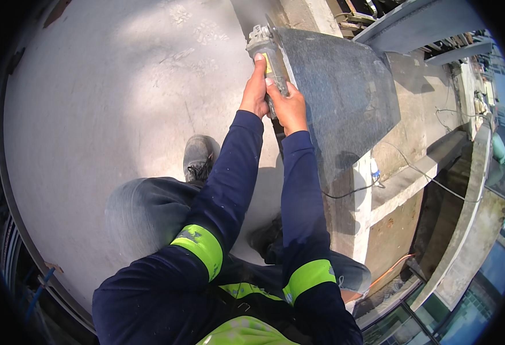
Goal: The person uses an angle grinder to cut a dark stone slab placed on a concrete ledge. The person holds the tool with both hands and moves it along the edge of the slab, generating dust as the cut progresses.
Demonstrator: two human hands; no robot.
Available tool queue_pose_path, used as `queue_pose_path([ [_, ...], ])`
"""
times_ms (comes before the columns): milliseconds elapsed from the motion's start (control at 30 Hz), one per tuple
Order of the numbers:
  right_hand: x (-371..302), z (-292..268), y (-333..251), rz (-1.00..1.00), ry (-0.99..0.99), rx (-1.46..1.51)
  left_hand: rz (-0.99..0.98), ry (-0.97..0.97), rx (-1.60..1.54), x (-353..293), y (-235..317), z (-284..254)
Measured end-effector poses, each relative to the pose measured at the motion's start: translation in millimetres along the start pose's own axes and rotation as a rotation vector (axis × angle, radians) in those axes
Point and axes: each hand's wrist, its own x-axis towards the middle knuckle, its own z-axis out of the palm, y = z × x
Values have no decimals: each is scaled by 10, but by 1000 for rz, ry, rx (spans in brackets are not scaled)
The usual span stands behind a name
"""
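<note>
An angle grinder (275,68) with a grey, dusty body and a yellow label is held out in front of me by both hands. My left hand (256,92) closes round its body from the left, thumb stretched along it toward the head. From the right, my right hand (288,107) wraps the rear part of the body. At the far end, the grinder's disc stands edge-on beside the upper left corner of a dark grey sheet (344,92); I cannot tell whether they touch. Dust hazes the air there.
A pale dusty slab (91,115) spreads to the left, under my shoe (199,156). A black cable (350,194) runs below the sheet toward a blue plug (375,168). Concrete ledges (405,192) with drops between them lie to the right, and a steel beam (425,24) crosses the upper right.
</note>
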Motion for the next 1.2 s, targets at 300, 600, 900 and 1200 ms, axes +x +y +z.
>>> queue_pose_path([
  [300,151,-13,-6,1,8,-18,-1,17,8,167,-40,15],
  [600,-9,-11,27,-2,3,-3,5,0,37,-7,-19,-14],
  [900,-121,-43,23,-9,-4,-9,8,-9,32,-122,-31,5],
  [1200,66,-22,-6,8,-11,-26,-15,-3,60,84,8,3],
])
